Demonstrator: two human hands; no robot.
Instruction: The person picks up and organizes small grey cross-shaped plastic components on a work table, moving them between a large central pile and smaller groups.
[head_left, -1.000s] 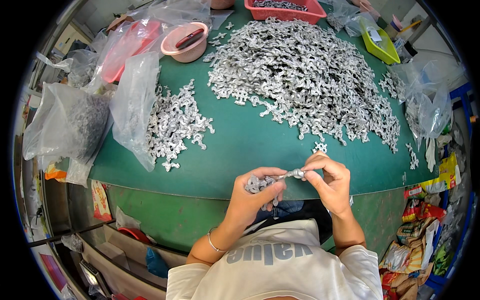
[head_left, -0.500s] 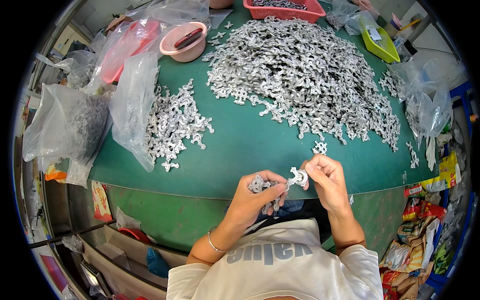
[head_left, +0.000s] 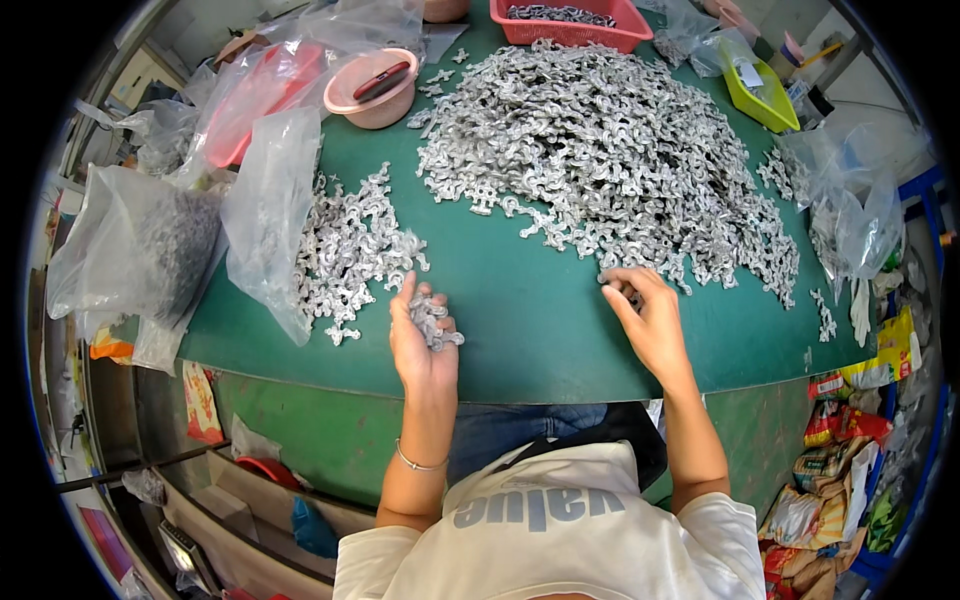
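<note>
A big heap of small silver metal parts [head_left: 610, 150] covers the far middle of the green table [head_left: 520, 310]. A smaller pile of the same parts [head_left: 350, 245] lies to the left. My left hand [head_left: 420, 335] is palm up over the table's near part, next to the smaller pile, with a loose handful of metal parts [head_left: 432, 320] resting in it. My right hand [head_left: 645, 315] reaches to the near edge of the big heap, fingertips on a part there.
Clear plastic bags [head_left: 265, 215] lie at the left, one filled with dark parts [head_left: 175, 245]. A pink bowl [head_left: 372, 90] and a red basket [head_left: 570, 20] stand at the back, a yellow-green tray [head_left: 755, 85] at back right. Packets lie on the floor at right [head_left: 850, 440].
Both hands were together near the table's front edge working a part. Now they have separated: the left moved left toward the small pile, the right reached forward to the big heap.
</note>
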